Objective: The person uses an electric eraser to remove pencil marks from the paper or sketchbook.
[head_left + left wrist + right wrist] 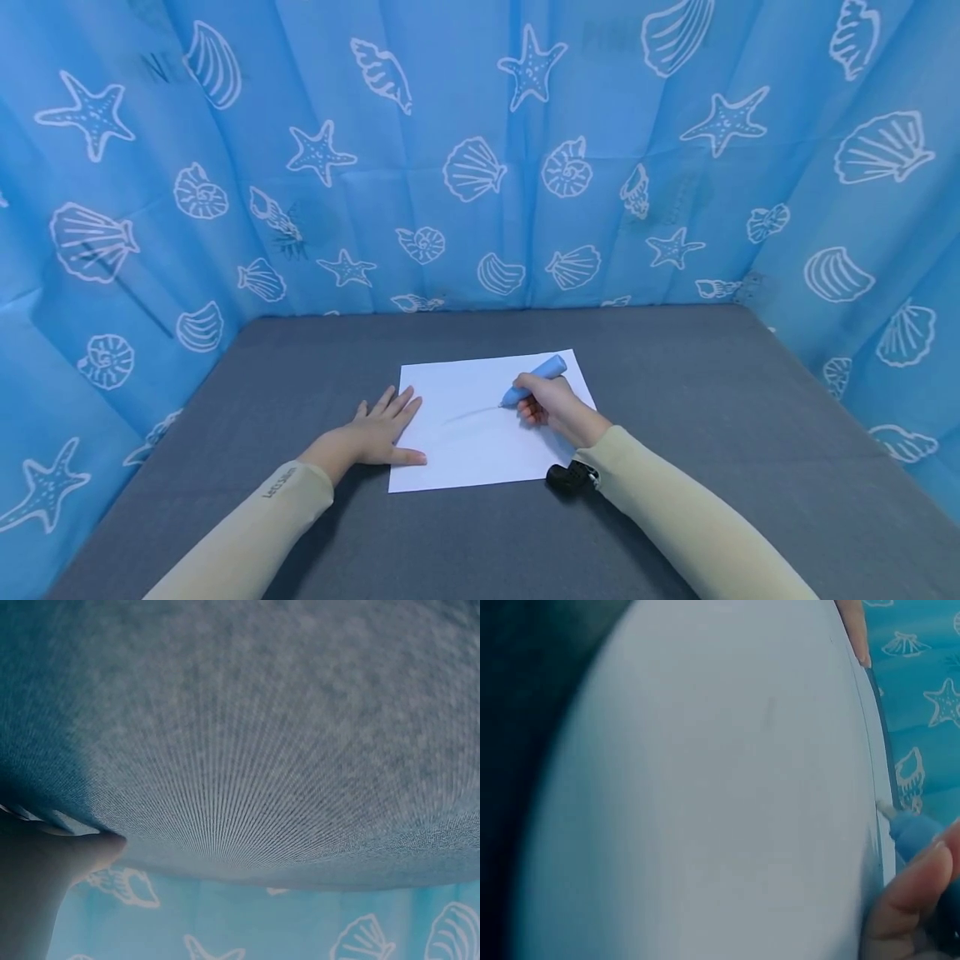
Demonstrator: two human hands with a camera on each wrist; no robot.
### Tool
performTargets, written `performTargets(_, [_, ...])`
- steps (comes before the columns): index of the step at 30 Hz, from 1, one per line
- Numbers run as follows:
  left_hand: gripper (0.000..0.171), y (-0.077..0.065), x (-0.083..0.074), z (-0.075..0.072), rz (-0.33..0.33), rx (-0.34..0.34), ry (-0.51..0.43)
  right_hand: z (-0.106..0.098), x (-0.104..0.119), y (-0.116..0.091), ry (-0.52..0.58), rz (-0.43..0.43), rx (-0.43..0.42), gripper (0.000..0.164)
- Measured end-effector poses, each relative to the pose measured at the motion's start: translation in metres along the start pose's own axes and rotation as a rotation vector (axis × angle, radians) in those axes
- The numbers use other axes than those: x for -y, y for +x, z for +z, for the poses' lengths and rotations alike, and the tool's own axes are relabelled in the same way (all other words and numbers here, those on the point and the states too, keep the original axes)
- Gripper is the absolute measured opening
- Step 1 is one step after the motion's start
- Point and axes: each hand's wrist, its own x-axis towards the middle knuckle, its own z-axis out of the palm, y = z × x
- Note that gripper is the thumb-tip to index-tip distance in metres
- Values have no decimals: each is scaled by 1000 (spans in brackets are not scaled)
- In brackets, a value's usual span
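Note:
A white sheet of paper [465, 454] lies on the grey table. My right hand [551, 404] grips a thick blue pen [534, 379] over the right half of the sheet, its narrow tip at the paper. From the tip a faint, thin streak runs leftward; whether it is a drawn line or a shadow I cannot tell in the head view. On the sheet's left edge my left hand [378, 433] rests flat with spread fingers. The right wrist view shows the pen [915, 832] pinched by thumb and fingers, cut off by the frame's edge.
The grey cloth-covered table [465, 542] extends around the paper. A blue curtain [420, 192] with white shells and starfish hangs behind it and along both sides. A small black device [567, 478] sits at the right wrist, near the sheet's lower right corner.

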Motion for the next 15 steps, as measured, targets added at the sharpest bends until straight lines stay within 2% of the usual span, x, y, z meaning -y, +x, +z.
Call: performTargets(15, [107,-5,-6,-6,-4,18,5,2,0,0,-14,4,6,19])
